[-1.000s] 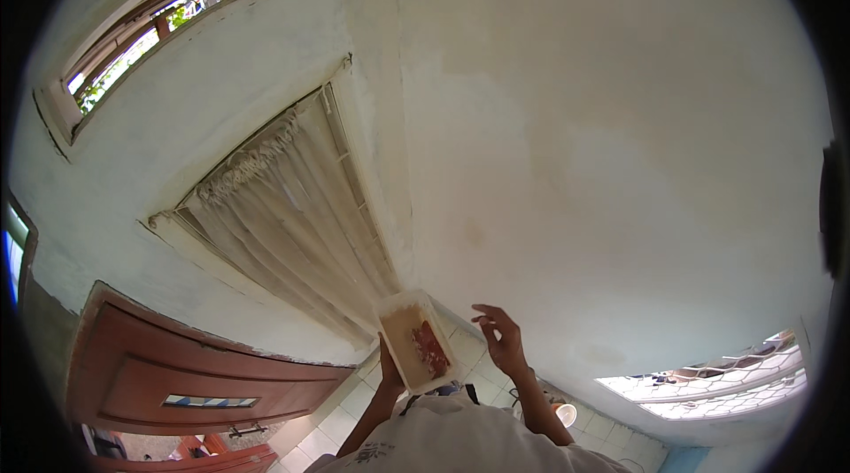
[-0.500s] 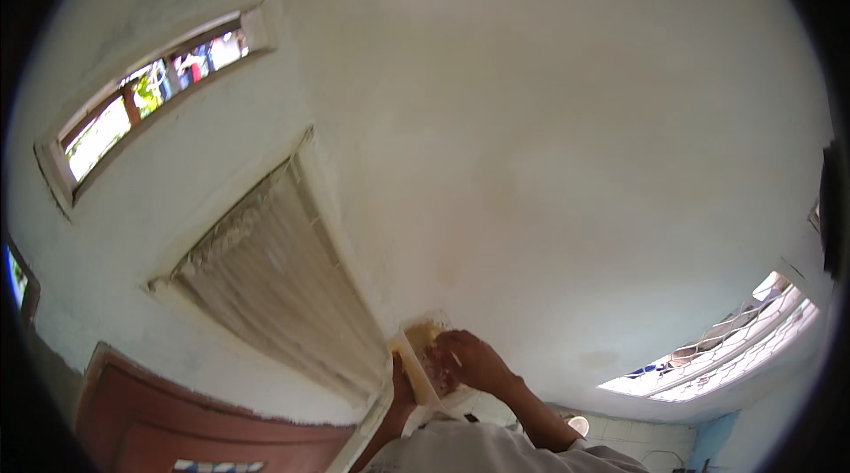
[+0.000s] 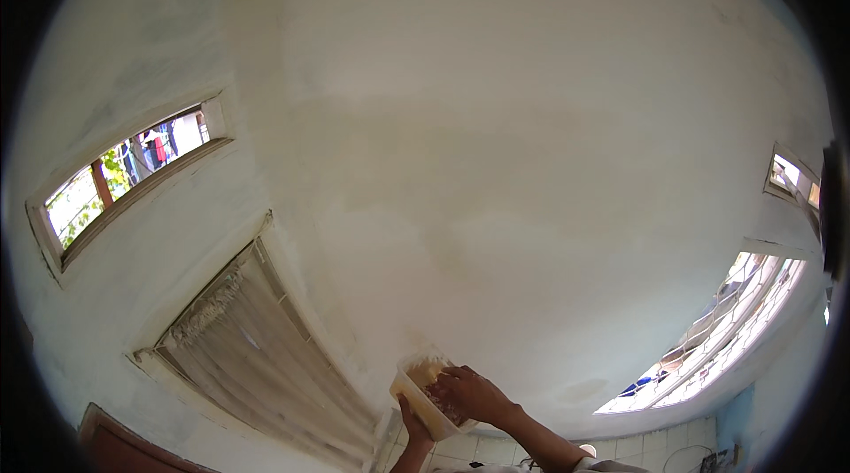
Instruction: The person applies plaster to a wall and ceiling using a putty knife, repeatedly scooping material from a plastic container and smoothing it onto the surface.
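Observation:
At the bottom centre, a translucent plastic tub (image 3: 409, 387) is held tilted, its open top partly facing up. My left hand (image 3: 414, 424) grips its left side from below, thumb along the wall. Inside lies a pale yellowish and white mass (image 3: 425, 373) that looks lumpy; what it is I cannot make out. My right hand (image 3: 478, 398) reaches over the right side with its fingers curled down into the tub. The fingertips are hidden in the contents.
A curtained opening (image 3: 274, 353) stands at the left, with a narrow window (image 3: 128, 176) above it and a red-brown door (image 3: 124, 446) below. A barred window (image 3: 699, 349) is at the right. White tiles (image 3: 620, 446) and a small round white thing (image 3: 588, 450) show beyond my right forearm.
The view has tilted upward, so windows and curtain sit lower and the door mostly leaves the frame. The tub is turned, showing more of its outside and my left hand; my right fingers stay in it.

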{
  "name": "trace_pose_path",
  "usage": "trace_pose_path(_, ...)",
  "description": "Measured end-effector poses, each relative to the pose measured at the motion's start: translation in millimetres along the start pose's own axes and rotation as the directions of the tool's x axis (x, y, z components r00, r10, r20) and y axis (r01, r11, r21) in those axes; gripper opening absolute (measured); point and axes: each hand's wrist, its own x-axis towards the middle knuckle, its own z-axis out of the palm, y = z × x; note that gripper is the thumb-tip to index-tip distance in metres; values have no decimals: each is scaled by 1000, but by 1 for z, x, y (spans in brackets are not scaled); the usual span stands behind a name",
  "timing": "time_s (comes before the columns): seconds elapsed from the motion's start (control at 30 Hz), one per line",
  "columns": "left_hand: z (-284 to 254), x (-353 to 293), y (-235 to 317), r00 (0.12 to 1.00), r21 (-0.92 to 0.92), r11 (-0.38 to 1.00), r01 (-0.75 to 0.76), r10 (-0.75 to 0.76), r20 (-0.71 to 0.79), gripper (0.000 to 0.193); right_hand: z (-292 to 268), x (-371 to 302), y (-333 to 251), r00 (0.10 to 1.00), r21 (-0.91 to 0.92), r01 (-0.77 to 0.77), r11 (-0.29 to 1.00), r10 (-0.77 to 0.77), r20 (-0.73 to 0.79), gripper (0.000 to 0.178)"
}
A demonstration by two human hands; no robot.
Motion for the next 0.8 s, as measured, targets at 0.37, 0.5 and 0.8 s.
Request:
trace_pose_path(0.37,-23,28,-38,980,-210,971,117,-78,183,89,8,-22,27,983,-466,141,873,-181,-42,33)
trace_pose_path(0.5,-6,38,-33,961,-265,949,169,-99,258,87,7,-22,41,990,-386,32,922,-83,-116,36)
trace_pose_path(0.8,-29,17,-29,995,-151,988,-39,25,-95,77,-7,-33,12,935,22,-162,987,160,-317,38)
